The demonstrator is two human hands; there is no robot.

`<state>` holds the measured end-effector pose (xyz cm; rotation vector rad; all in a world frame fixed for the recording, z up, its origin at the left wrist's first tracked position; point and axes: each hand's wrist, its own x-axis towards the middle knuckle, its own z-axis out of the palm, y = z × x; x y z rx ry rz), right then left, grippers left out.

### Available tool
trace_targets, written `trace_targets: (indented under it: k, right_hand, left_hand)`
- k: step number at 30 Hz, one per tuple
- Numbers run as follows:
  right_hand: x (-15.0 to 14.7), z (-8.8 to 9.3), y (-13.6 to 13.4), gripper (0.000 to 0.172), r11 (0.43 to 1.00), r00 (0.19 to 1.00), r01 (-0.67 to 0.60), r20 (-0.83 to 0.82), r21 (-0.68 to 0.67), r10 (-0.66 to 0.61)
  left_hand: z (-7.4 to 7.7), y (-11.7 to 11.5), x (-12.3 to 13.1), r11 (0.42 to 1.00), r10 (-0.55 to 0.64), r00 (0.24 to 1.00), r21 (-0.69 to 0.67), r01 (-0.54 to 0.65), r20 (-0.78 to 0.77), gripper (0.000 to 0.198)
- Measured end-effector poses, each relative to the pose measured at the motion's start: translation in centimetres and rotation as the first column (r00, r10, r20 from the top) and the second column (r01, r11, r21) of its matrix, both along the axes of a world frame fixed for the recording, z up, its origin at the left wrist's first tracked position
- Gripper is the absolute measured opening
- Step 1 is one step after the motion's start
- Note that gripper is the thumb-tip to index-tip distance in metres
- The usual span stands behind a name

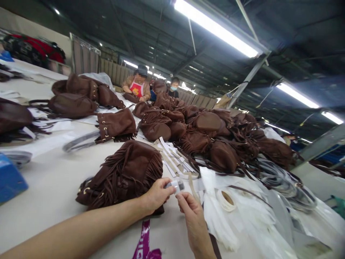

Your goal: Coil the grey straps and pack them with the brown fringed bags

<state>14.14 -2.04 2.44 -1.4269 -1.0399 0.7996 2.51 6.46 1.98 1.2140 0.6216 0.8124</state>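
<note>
My left hand (158, 195) is closed on a small white-and-grey wrapped piece (176, 185), gripped between thumb and fingers. The piece is blurred, and I cannot tell its exact kind. Just to its right, my right hand (191, 213) is pinched shut near the piece's lower edge; what the fingertips hold is hidden or too small to name. Beneath and behind my left forearm, a dark brown fringed bag (129, 169) lies on its side on the pale table (54, 219). Gold rings show along the bag's left end.
Many brown fringed bags (207, 122) are heaped across the back. Paper strips (172, 160), a white tape roll (226, 200) and white wrapping sheets (250, 219) lie at right. A purple printed strip (142, 241) is in front, a blue box (12, 178) far left. Co-workers (138, 86) sit behind.
</note>
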Motion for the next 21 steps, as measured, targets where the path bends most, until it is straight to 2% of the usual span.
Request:
trace_targets:
  k: [5,9,13,16,19,21]
  right_hand:
    - [-0.5,-0.4,0.7,0.042,0.992,0.989,0.124,0.078,0.008,-0.124]
    - [-1.0,-0.9,0.9,0.043,0.978,0.973,0.204,0.100,0.042,-0.208]
    - [-1.2,-1.6,0.7,0.036,0.991,0.991,0.131,-0.039,0.009,-0.130]
    - [-0.9,-1.8,0.5,0.033,0.998,0.986,0.066,-0.152,0.018,-0.063]
    - [-0.8,-1.8,0.5,0.032,0.993,0.988,0.103,-0.117,0.054,-0.096]
    - [-0.8,-1.7,0.8,0.033,0.986,0.985,0.156,-0.089,0.055,-0.151]
  left_hand:
    - [0.0,0.2,-0.1,0.998,-0.064,0.998,0.016,0.064,-0.020,0.022]
    - [0.4,0.2,-0.5,0.994,-0.108,0.994,-0.003,0.108,-0.012,0.023]
    - [0.3,0.2,-0.6,0.992,-0.116,0.993,0.038,0.117,-0.030,0.032]
    - [0.1,0.2,-0.8,0.989,-0.136,0.987,0.054,0.141,-0.082,0.032]
    - [0.5,0.0,-1.1,0.966,-0.137,0.969,0.189,0.177,-0.207,0.028]
    - [1.0,-0.2,-1.3,0.930,-0.073,0.950,0.323,0.174,-0.302,0.028]
